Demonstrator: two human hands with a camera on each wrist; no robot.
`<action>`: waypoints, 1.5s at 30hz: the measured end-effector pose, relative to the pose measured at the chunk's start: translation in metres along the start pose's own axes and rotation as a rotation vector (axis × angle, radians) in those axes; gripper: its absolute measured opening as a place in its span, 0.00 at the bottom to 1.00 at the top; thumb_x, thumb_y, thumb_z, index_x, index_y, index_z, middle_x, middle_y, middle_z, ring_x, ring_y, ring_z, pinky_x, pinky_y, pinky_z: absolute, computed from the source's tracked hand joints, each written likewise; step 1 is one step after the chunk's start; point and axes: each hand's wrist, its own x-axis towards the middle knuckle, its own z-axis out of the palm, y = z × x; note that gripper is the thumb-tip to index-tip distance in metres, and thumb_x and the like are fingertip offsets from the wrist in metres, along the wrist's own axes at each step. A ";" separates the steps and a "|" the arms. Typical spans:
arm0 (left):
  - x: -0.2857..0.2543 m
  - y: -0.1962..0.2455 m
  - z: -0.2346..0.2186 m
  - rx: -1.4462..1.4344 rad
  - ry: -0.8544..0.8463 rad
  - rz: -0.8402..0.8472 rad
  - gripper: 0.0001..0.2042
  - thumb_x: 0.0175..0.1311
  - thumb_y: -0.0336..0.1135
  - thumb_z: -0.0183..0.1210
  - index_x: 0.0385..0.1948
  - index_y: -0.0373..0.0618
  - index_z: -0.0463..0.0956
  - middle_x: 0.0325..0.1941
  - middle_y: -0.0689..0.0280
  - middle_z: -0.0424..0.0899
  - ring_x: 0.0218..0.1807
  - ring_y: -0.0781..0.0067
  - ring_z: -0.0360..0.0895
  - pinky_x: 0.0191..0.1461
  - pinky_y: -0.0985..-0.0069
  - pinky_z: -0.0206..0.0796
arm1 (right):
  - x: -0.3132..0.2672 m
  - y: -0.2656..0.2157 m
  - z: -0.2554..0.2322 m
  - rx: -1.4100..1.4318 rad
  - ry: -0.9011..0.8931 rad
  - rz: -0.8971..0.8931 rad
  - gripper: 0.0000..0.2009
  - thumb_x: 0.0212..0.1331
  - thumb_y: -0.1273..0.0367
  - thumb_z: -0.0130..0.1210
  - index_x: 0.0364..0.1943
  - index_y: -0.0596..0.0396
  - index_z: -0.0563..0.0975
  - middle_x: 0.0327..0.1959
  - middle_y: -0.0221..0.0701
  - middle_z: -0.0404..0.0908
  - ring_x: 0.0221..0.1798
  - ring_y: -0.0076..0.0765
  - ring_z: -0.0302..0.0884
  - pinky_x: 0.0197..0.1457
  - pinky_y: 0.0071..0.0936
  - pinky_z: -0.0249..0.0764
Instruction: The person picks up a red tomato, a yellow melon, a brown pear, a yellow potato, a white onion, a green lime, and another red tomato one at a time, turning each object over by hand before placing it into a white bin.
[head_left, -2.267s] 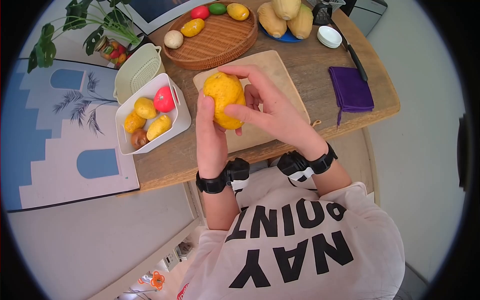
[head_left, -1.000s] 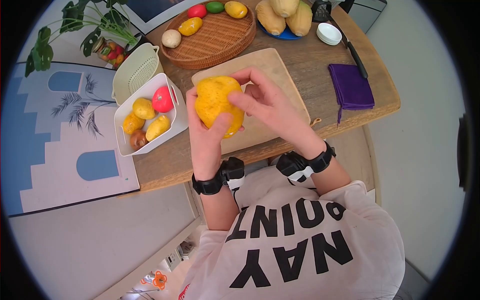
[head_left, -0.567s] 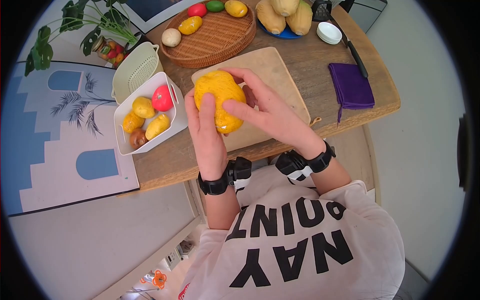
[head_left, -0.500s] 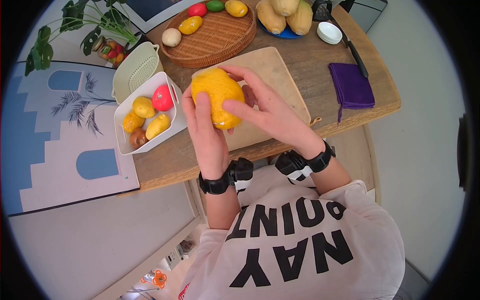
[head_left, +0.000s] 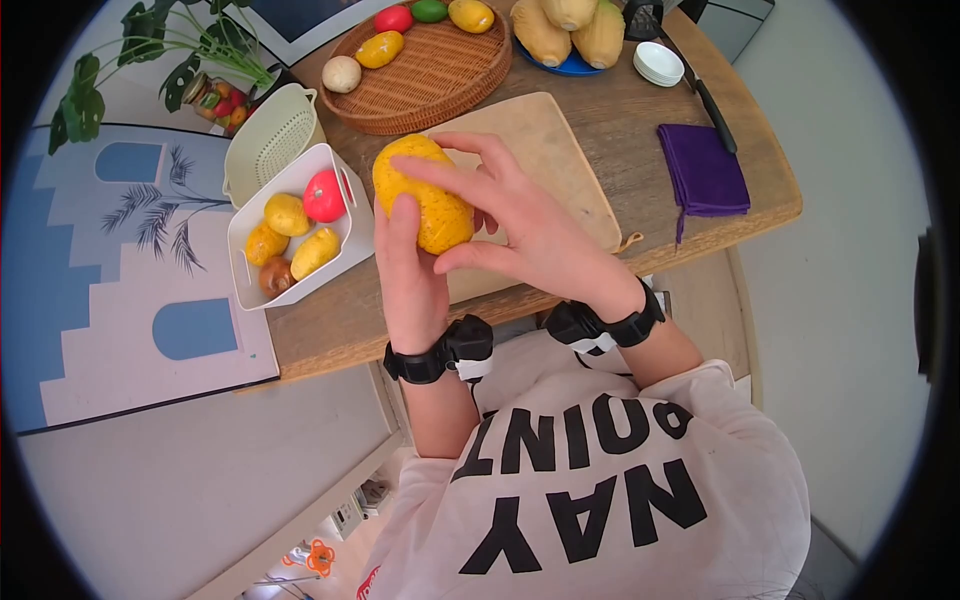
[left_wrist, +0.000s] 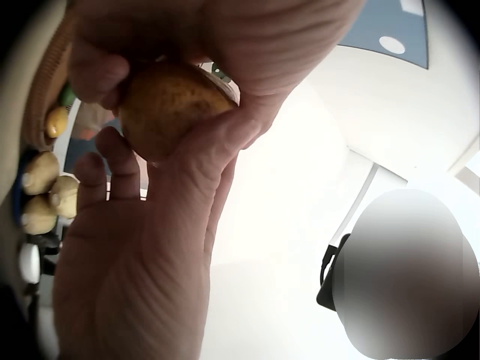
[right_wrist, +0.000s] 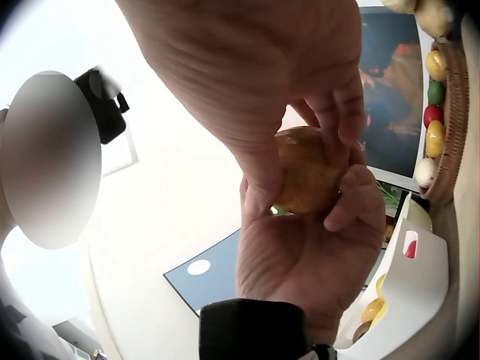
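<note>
A yellow, bumpy, rounded fruit (head_left: 441, 218) is held up between both hands over the cutting board (head_left: 555, 150). My left hand (head_left: 412, 275) grips it from below and the left, its thumb lying up along the near side. With the index finger across the top and the thumb at the lower edge, my right hand (head_left: 535, 225) spans the fruit. The left wrist view shows the fruit (left_wrist: 169, 112) between the two palms. From the other side, the right wrist view has the fruit (right_wrist: 307, 176) with fingers around it; part of its surface is hidden.
Left of the board, a white bin (head_left: 350, 255) holds potatoes, an onion and a red tomato-like piece, beside a green colander (head_left: 270, 150). Behind is a wicker tray (head_left: 440, 85) with several produce pieces. To the right are a purple cloth (head_left: 703, 170), a black-handled knife (head_left: 714, 115) and white bowls (head_left: 658, 65).
Both hands have turned the fruit over and shifted it slightly left. The right index finger has moved from behind the fruit to across its top, and the right thumb has slid lower.
</note>
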 end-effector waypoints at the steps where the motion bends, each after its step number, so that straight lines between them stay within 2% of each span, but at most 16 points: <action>1: -0.001 -0.001 -0.002 -0.021 -0.013 0.015 0.26 0.75 0.52 0.44 0.66 0.43 0.59 0.63 0.62 0.70 0.63 0.66 0.70 0.63 0.66 0.65 | 0.001 -0.002 -0.001 0.122 0.010 0.041 0.40 0.52 0.66 0.66 0.72 0.43 0.60 0.63 0.33 0.64 0.56 0.31 0.67 0.47 0.23 0.71; 2: -0.002 -0.002 -0.004 -0.042 -0.026 0.030 0.26 0.76 0.51 0.43 0.67 0.43 0.59 0.65 0.62 0.69 0.66 0.65 0.68 0.67 0.65 0.62 | 0.002 -0.003 -0.002 0.244 0.020 0.082 0.39 0.54 0.65 0.65 0.72 0.44 0.60 0.63 0.34 0.64 0.56 0.31 0.67 0.46 0.22 0.70; 5: 0.000 -0.004 0.001 -0.031 -0.018 0.118 0.27 0.76 0.52 0.41 0.68 0.44 0.58 0.69 0.61 0.65 0.70 0.62 0.64 0.71 0.63 0.57 | 0.002 0.003 0.001 0.243 0.064 0.020 0.36 0.60 0.63 0.60 0.73 0.46 0.57 0.64 0.34 0.64 0.54 0.29 0.67 0.43 0.20 0.68; 8: 0.004 -0.004 0.017 -0.060 0.084 0.158 0.27 0.77 0.53 0.38 0.69 0.45 0.57 0.70 0.60 0.63 0.70 0.63 0.63 0.72 0.63 0.56 | 0.001 -0.003 -0.002 0.236 0.015 0.035 0.37 0.63 0.64 0.57 0.74 0.48 0.52 0.68 0.36 0.61 0.61 0.33 0.65 0.56 0.25 0.69; 11: 0.009 -0.006 0.018 0.314 0.124 0.329 0.28 0.77 0.54 0.33 0.69 0.45 0.57 0.70 0.60 0.63 0.70 0.64 0.63 0.73 0.64 0.53 | 0.001 0.000 0.002 0.279 0.038 0.003 0.37 0.65 0.64 0.54 0.74 0.52 0.48 0.71 0.38 0.56 0.71 0.38 0.58 0.70 0.32 0.59; 14: 0.006 -0.003 0.020 0.640 0.159 0.412 0.27 0.77 0.52 0.34 0.69 0.44 0.57 0.68 0.61 0.64 0.69 0.65 0.63 0.72 0.67 0.54 | 0.002 0.004 0.006 0.240 0.111 -0.066 0.36 0.64 0.62 0.55 0.73 0.53 0.51 0.64 0.45 0.62 0.66 0.50 0.64 0.67 0.36 0.63; 17: 0.008 -0.002 0.017 0.314 0.111 0.321 0.24 0.77 0.46 0.40 0.68 0.44 0.57 0.67 0.61 0.65 0.67 0.66 0.64 0.71 0.68 0.55 | 0.001 0.001 0.002 0.322 0.044 -0.004 0.35 0.64 0.66 0.52 0.74 0.53 0.50 0.73 0.39 0.53 0.75 0.39 0.51 0.75 0.35 0.51; 20: 0.005 -0.001 0.014 0.335 0.073 0.272 0.24 0.73 0.42 0.47 0.67 0.42 0.60 0.66 0.61 0.64 0.67 0.68 0.63 0.69 0.71 0.55 | 0.003 0.000 -0.002 0.215 -0.015 -0.043 0.34 0.63 0.67 0.52 0.73 0.53 0.52 0.73 0.39 0.54 0.74 0.39 0.53 0.75 0.34 0.52; 23: -0.001 0.004 0.011 0.228 0.100 0.094 0.26 0.68 0.32 0.53 0.67 0.43 0.59 0.65 0.62 0.65 0.67 0.70 0.63 0.69 0.71 0.56 | 0.004 -0.001 -0.005 0.193 -0.028 -0.021 0.31 0.66 0.66 0.50 0.72 0.53 0.54 0.70 0.38 0.58 0.72 0.38 0.56 0.73 0.33 0.54; 29: 0.003 0.019 0.008 0.440 -0.198 0.147 0.35 0.56 0.26 0.63 0.68 0.43 0.60 0.65 0.62 0.66 0.68 0.67 0.63 0.71 0.70 0.56 | 0.002 0.001 -0.002 0.496 0.112 0.127 0.24 0.74 0.60 0.39 0.70 0.53 0.59 0.66 0.34 0.65 0.69 0.33 0.61 0.71 0.30 0.57; 32: 0.008 0.018 -0.007 0.650 -0.376 0.294 0.38 0.51 0.25 0.66 0.68 0.43 0.61 0.66 0.61 0.65 0.69 0.65 0.63 0.71 0.69 0.55 | 0.002 0.011 -0.005 0.577 0.126 0.146 0.20 0.74 0.60 0.39 0.61 0.56 0.68 0.57 0.34 0.73 0.62 0.32 0.69 0.64 0.29 0.65; 35: -0.001 0.017 -0.001 0.469 -0.312 0.179 0.35 0.58 0.38 0.64 0.68 0.41 0.59 0.66 0.59 0.66 0.67 0.64 0.66 0.71 0.68 0.56 | 0.004 0.009 -0.010 0.743 0.110 0.268 0.18 0.75 0.60 0.38 0.56 0.58 0.71 0.54 0.34 0.75 0.60 0.29 0.70 0.63 0.27 0.65; 38: 0.001 0.008 0.006 0.208 -0.147 0.137 0.31 0.66 0.49 0.55 0.67 0.42 0.60 0.65 0.59 0.67 0.65 0.65 0.68 0.63 0.66 0.68 | 0.001 0.010 -0.003 0.696 0.197 0.236 0.19 0.75 0.59 0.38 0.58 0.58 0.69 0.53 0.34 0.75 0.57 0.29 0.72 0.61 0.27 0.67; 41: 0.006 0.001 0.018 0.205 0.055 0.128 0.29 0.71 0.56 0.45 0.64 0.42 0.61 0.62 0.59 0.68 0.60 0.66 0.72 0.49 0.66 0.78 | 0.001 -0.002 0.003 0.582 0.187 0.217 0.20 0.75 0.57 0.38 0.59 0.57 0.68 0.52 0.34 0.75 0.55 0.28 0.72 0.57 0.25 0.69; 43: 0.004 -0.002 0.017 0.315 0.043 0.159 0.27 0.72 0.54 0.45 0.63 0.43 0.61 0.59 0.60 0.70 0.57 0.67 0.74 0.41 0.67 0.79 | 0.000 0.004 0.003 0.567 0.190 0.219 0.21 0.75 0.55 0.39 0.59 0.56 0.68 0.52 0.34 0.75 0.53 0.28 0.73 0.55 0.25 0.70; 45: 0.002 -0.003 0.017 0.390 0.044 0.164 0.24 0.72 0.50 0.45 0.61 0.42 0.62 0.57 0.60 0.71 0.57 0.68 0.74 0.46 0.68 0.74 | 0.000 0.007 0.001 0.568 0.158 0.231 0.22 0.75 0.54 0.38 0.61 0.56 0.67 0.54 0.34 0.74 0.56 0.28 0.71 0.58 0.25 0.68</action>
